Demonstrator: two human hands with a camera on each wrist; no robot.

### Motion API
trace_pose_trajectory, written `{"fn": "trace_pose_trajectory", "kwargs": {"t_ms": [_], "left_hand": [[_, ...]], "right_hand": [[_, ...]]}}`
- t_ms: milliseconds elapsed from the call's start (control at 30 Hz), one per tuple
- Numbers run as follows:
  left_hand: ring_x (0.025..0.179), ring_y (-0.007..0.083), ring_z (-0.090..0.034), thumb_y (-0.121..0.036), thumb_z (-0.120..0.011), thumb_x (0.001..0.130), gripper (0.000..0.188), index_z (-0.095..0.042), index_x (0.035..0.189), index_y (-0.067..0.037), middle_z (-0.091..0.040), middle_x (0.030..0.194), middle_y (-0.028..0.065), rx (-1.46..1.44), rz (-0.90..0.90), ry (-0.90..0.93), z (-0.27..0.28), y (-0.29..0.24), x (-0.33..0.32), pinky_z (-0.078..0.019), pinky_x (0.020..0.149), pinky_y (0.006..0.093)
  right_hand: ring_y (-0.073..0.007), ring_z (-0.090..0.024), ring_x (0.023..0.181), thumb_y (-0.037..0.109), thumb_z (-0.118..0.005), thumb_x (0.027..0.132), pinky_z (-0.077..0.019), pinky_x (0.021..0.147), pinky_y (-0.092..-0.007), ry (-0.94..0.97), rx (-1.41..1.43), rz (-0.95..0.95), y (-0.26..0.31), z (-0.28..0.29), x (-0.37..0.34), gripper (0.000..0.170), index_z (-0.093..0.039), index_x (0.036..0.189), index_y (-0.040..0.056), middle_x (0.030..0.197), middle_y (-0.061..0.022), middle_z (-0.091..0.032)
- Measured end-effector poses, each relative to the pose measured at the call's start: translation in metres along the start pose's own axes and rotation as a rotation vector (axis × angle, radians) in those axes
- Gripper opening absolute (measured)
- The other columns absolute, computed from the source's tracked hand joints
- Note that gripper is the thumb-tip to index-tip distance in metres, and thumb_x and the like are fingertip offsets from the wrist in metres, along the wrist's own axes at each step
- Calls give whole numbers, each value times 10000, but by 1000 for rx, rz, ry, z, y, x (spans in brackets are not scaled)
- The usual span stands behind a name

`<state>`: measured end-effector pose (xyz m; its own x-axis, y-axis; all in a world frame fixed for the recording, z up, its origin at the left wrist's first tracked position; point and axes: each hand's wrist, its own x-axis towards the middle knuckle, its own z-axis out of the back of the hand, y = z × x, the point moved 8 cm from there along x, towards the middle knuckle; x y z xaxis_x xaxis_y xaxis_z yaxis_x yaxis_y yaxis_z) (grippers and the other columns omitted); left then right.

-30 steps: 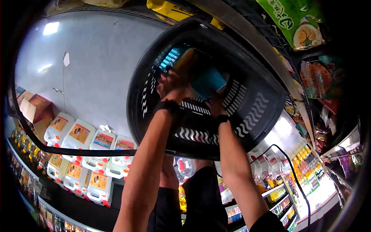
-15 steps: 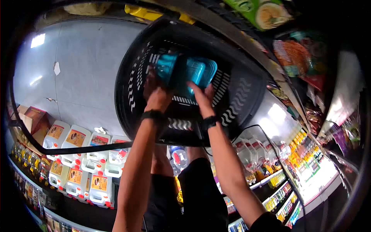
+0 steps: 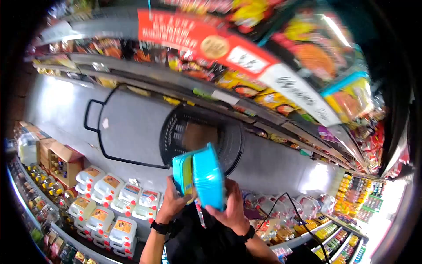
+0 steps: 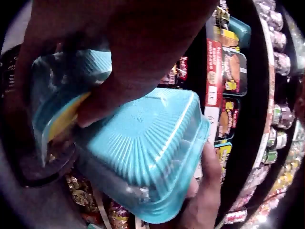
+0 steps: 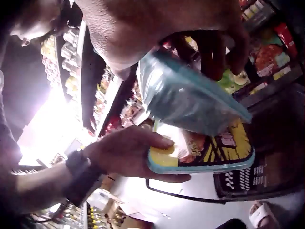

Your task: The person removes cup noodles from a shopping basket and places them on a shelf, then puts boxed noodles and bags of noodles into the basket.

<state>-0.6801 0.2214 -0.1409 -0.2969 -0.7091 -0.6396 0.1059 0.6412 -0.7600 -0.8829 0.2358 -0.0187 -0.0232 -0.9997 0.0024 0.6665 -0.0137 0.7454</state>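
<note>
In the head view, two blue plastic food trays are raised side by side in front of the torso, above the basket. My left hand grips the left tray, whose printed yellow label shows in the right wrist view, thumb over it. The other tray is in my right hand, fingers along its edge. Its ribbed blue base shows in the left wrist view. The two trays are close together and tilted, partly overlapping in the right wrist view.
A black shopping basket stands on the grey floor with a brown flat thing inside; its long handle lies out to the left. Packed shelves with a red price strip run across the front. Several white jugs stand at the left.
Both hands were down inside the basket around the blue trays. They have lifted the trays out and up towards the body, and the head view now takes in the shelves.
</note>
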Motion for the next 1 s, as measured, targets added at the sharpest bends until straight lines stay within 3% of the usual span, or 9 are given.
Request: {"fn": "trace_pose_trajectory", "kwargs": {"t_ms": [133,267,333,433,533,700,733,833,1000], "left_hand": [[1236,247,-602,-54,-821,819,836,-374,1524,-11,-612,1356,129,-158,-38,126,-14,1,-72,-485,1069,387],[1305,206,-559,-67,-801,881,751,-426,1530,-23,-555,1468,98,-84,9,244,-45,-52,-140,-471,1107,362],[1296,198,-557,-83,-804,897,700,-472,1510,-18,-562,1465,99,-137,-27,313,-62,-76,-163,-465,1118,361],[1298,206,-557,-96,-806,897,731,-442,1524,4,-580,1444,106,-57,-42,289,-82,-117,-198,-457,1115,357],[1313,215,-530,-48,-720,913,668,-420,1507,5,-557,1432,136,-51,-181,250,-85,-126,-205,-463,1095,369],[1333,251,-497,-332,-711,986,720,-314,1512,-42,-454,1487,138,-370,-157,316,-119,-171,-256,-446,1111,408],[1386,280,-452,-526,-703,956,922,-210,1576,-54,-386,1536,150,-335,-214,372,-124,-178,-266,-414,1142,441],[1467,318,-361,-590,-819,809,1272,-1,1657,-112,-343,1556,196,-225,-329,327,-119,-192,-275,-334,1200,478],[1461,344,-358,-464,-907,727,1297,-60,1668,-181,-327,1562,212,-104,-525,238,-113,-242,-295,-330,1196,454]], "right_hand": [[-431,-493,1276,460,-784,872,-403,1073,-566,79,63,66,58,59,-51,638,-609,1331,53,1344,-220,-515],[-456,-393,1418,453,-898,749,-352,1163,-563,-39,-2,128,95,132,-77,859,-553,1449,95,1516,-208,-404],[-462,-350,1470,465,-952,663,-312,1210,-546,-115,127,13,94,160,-93,1189,-309,1610,144,1612,-229,-327],[-352,-422,1446,438,-956,700,-330,1207,-469,86,813,-252,71,143,-119,1309,-120,1643,86,1546,-226,-431],[-324,-461,1406,360,-904,801,-340,1198,-429,-57,872,-179,59,154,-133,1186,-116,1630,49,1535,-200,-424],[-183,-557,1217,361,-762,951,-437,1064,-334,-217,965,-274,74,180,-137,662,-501,1405,-43,1306,-129,-614],[-165,-573,1145,350,-765,954,-453,1023,-327,-270,915,-248,74,180,-136,568,-558,1327,-25,1222,-112,-645],[-104,-611,886,292,-745,979,-505,802,-285,-393,841,-251,104,192,-137,350,-587,1138,23,972,-39,-663],[-67,-555,788,332,-736,988,-478,713,-247,-514,764,-142,166,204,-134,381,-550,1127,30,892,-1,-606]]}}
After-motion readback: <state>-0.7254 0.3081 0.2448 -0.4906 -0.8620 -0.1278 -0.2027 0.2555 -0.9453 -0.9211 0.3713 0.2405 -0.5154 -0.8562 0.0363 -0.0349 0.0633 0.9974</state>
